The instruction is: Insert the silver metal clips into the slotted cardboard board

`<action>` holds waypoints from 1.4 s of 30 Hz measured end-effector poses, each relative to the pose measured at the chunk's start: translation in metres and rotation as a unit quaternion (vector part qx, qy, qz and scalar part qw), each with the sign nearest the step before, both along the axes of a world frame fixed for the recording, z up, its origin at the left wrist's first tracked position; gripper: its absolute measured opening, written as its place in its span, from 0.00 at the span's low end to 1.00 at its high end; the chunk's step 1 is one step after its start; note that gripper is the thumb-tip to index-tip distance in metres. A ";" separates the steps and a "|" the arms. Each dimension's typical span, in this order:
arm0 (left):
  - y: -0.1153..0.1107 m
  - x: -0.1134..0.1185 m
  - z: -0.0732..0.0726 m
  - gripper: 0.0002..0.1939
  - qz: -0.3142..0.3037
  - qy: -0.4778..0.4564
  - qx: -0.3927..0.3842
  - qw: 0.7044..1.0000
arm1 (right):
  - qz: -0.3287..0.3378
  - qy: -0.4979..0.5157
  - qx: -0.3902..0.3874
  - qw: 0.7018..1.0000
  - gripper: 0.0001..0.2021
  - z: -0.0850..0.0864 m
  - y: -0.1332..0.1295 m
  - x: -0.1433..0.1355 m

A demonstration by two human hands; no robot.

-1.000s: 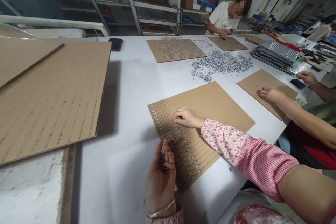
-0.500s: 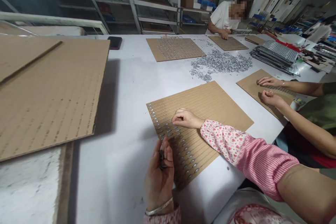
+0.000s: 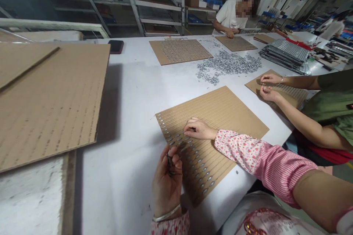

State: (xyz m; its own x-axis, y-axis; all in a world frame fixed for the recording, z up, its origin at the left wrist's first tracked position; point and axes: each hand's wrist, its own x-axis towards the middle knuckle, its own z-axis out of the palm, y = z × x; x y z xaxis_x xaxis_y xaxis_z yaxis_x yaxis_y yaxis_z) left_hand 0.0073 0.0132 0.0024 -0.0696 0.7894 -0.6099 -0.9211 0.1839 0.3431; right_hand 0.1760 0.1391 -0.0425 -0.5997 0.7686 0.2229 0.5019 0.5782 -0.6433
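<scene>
silver pieces (image 3: 199,161) edge your board (image 3: 231,112), much left bare; right hand (image 3: 200,129) pinches, contents hidden; left hand (image 3: 167,184) curls round more.

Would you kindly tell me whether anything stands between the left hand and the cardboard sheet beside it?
Nothing visible does: the left hand, holding small dark pieces, is by the edge of the cardboard sheet. The right hand is over the sheet, not between them.

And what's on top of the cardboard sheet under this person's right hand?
Small silvery pieces sit in rows on the cardboard, toward the side nearest the left hand. The right hand and patterned sleeve hide part of it; what's beneath can't be seen.
</scene>
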 end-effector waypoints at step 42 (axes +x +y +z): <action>0.000 0.005 -0.008 0.09 -0.001 0.001 -0.009 1.000 | -0.033 -0.112 -0.126 0.985 0.05 0.035 0.008 -0.040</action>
State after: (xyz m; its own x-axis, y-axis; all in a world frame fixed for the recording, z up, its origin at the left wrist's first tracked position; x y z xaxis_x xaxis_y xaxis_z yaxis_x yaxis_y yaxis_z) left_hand 0.0120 0.0134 -0.0060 -0.0698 0.7781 -0.6243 -0.9200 0.1918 0.3419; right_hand 0.1360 0.1468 -0.0080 -0.5590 0.8216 -0.1119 0.6792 0.3763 -0.6301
